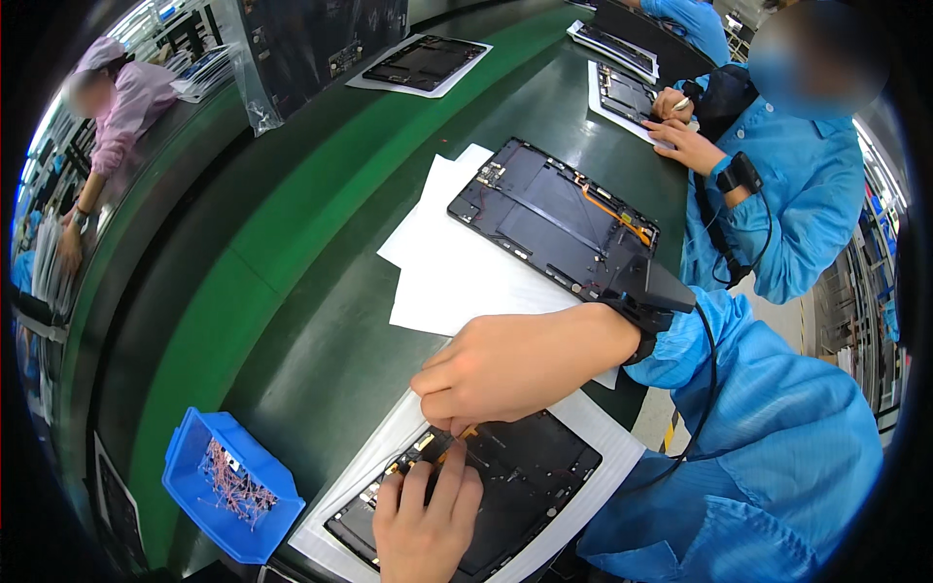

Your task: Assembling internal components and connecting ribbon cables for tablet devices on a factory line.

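**Two hands meet over an open black housing**

On the dark green surface [326,340], a white sheet [614,449] lies under the open housing [549,457], directly beneath the fingers, probably against scratches. Left of the left fingers sits a blue bin [279,464], likely keeping its thin wires [233,491] within reach. The left hand [428,520], fingers slightly spread, seems to steady the housing; the right hand's [501,364] fingers curl together, their grip hidden. The housing looks thin, matte black, with gold patches [426,442] beside the left fingertips.

The bin [238,537] looks smooth plastic, the sheets [437,282] matt paper, the device shell [544,462] matt, the sleeve [768,428] creased cloth.
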Motion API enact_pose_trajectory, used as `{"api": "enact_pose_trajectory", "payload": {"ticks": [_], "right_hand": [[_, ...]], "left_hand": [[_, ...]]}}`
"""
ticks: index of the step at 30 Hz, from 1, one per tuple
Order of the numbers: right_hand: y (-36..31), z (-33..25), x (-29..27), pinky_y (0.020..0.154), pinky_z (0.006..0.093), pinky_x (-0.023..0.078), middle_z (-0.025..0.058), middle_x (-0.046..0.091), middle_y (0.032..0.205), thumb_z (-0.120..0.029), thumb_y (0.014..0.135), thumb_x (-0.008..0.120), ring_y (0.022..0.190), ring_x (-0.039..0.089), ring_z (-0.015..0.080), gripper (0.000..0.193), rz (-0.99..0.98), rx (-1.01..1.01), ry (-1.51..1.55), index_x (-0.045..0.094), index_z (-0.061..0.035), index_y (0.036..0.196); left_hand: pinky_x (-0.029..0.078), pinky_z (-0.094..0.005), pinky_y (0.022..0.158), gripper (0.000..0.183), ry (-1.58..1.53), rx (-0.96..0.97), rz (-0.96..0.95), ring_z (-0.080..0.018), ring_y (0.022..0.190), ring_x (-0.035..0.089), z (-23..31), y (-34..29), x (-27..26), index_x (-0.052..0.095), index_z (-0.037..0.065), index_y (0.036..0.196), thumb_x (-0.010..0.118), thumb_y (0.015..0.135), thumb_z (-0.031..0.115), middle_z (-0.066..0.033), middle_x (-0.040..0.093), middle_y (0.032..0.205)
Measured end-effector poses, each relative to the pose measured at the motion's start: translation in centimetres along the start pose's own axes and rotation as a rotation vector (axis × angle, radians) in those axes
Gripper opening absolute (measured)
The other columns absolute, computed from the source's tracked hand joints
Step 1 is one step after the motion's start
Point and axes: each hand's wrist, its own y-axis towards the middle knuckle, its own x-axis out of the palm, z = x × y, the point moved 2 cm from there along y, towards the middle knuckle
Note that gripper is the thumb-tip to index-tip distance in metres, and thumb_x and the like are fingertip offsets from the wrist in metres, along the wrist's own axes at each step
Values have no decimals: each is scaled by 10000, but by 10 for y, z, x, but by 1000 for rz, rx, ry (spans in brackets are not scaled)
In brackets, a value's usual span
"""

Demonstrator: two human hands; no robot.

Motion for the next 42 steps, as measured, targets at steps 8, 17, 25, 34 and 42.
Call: {"api": "enact_pose_trajectory", "payload": {"ticks": [8, 17, 25, 34, 42], "right_hand": [[5, -4, -3, 665, 391, 551, 95, 666, 872, -163, 867, 719, 840, 705, 295, 154, -65, -21, -76, 680, -18, 834], [8, -9, -8, 620, 417, 553, 142, 671, 781, -132, 789, 734, 744, 709, 343, 165, 24, -46, -93, 679, 23, 785], [27, -4, -12, 655, 417, 568, 125, 657, 863, -140, 817, 734, 771, 703, 336, 174, -267, 39, -102, 664, 15, 859], [2, 2, 12, 727, 383, 547, 80, 658, 924, -145, 887, 666, 883, 688, 272, 89, 77, 65, 158, 688, -61, 908], [0, -6, -22, 688, 368, 552, 85, 646, 882, -93, 829, 708, 870, 693, 271, 94, -106, 28, -124, 668, -19, 872]], "left_hand": [[467, -414, 922, 252, 39, 21, 25, -250, 1088, 582, 2, 0, 1, 672, 82, 1109, 614, 873, 147, -57, 623, 1334], [474, -420, 921, 265, 90, 81, 43, -256, 1106, 601, 3, 5, -3, 667, 63, 1128, 611, 880, 140, -76, 645, 1310], [479, -409, 879, 272, 35, 18, 57, -254, 1051, 616, 2, 2, -2, 666, 51, 1126, 626, 867, 124, -75, 660, 1278], [492, -407, 884, 263, 32, 18, 69, -260, 1057, 608, 2, 1, -3, 680, 81, 1119, 645, 862, 119, -74, 639, 1279], [496, -419, 902, 293, -4, -36, 53, -284, 1051, 599, 2, -3, 0, 681, 115, 1154, 637, 865, 121, -91, 615, 1235]]}}
